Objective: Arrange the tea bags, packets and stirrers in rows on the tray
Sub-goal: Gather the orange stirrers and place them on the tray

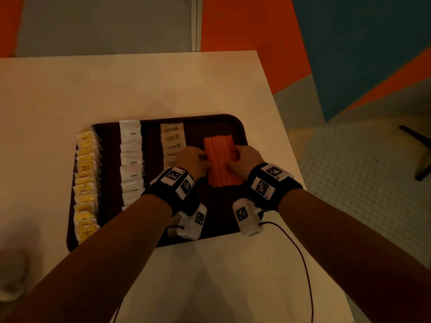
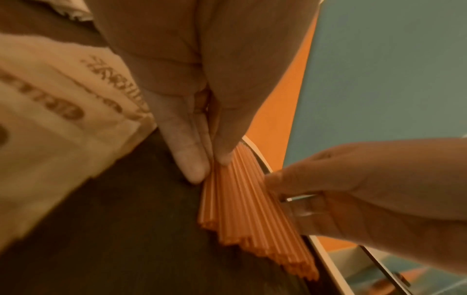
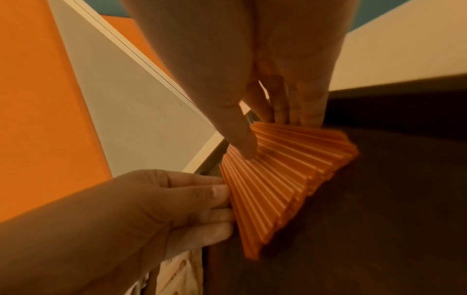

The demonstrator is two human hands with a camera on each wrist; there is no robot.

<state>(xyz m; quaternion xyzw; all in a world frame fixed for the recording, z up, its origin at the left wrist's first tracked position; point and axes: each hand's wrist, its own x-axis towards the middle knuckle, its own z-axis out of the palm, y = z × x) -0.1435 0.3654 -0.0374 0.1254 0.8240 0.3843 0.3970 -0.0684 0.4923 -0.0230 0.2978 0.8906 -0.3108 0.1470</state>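
A dark brown tray (image 1: 219,127) holds four rows: yellow tea bags (image 1: 86,180) at the left, white coffee packets (image 1: 131,159), brown sugar packets (image 1: 172,138) and a flat layer of orange stirrers (image 1: 221,162) at the right. My left hand (image 1: 205,160) presses its straight fingers against the stirrers' left side. My right hand (image 1: 235,158) touches their right side. In the left wrist view the left fingertips (image 2: 199,165) meet the stirrers (image 2: 252,209) beside the sugar packets (image 2: 50,119). In the right wrist view the right thumb lies on top of the stirrers (image 3: 283,175), with the fingers along their far edge.
The tray sits on a white table (image 1: 163,85) whose right edge runs close to the tray. A thin black cable (image 1: 303,264) trails from my right wrist over the table's near part. Beyond the edge are a tiled floor and a black furniture leg (image 1: 417,145).
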